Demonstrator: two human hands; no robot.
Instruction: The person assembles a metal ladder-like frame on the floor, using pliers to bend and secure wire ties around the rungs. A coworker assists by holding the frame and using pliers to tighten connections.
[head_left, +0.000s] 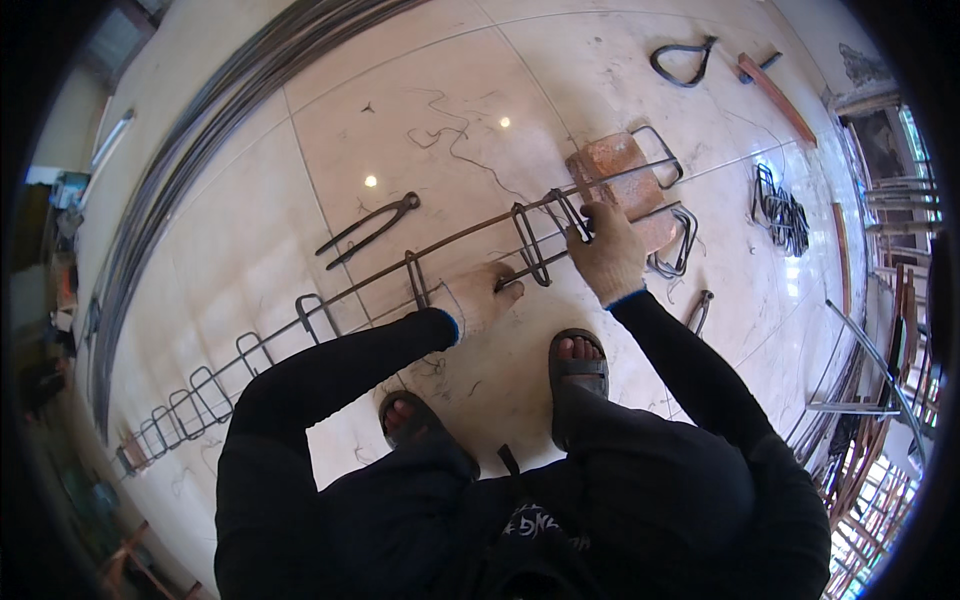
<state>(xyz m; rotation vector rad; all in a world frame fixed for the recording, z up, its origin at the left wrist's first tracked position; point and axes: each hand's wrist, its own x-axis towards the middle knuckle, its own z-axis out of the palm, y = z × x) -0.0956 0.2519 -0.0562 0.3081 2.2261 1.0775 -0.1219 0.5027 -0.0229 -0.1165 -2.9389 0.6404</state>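
A long rebar cage (pixel 455 236) runs slantwise across the floor, its steel bars passing through several rectangular stirrups. My left hand (pixel 482 300), in a pale knit glove, is closed around the near bar between two stirrups. Gloved the same way, my right hand (pixel 612 252) pinches a stirrup (pixel 566 212) near the cage's right end; its fingertips partly hide the contact. Just left of that stands another stirrup (pixel 530 245), slightly tilted around the bars. The bars' right end rests over reddish blocks (pixel 622 165), beside more bent stirrups (pixel 676 245).
Pincers (pixel 370 230) lie beyond the cage, and another hand tool (pixel 700 312) lies right of my feet. A stirrup pile (pixel 780 212) sits farther right. Long rods (pixel 215 105) curve along the far left. Loose wire (pixel 455 140) is scattered on the tiles. A metal frame (pixel 870 370) stands at right.
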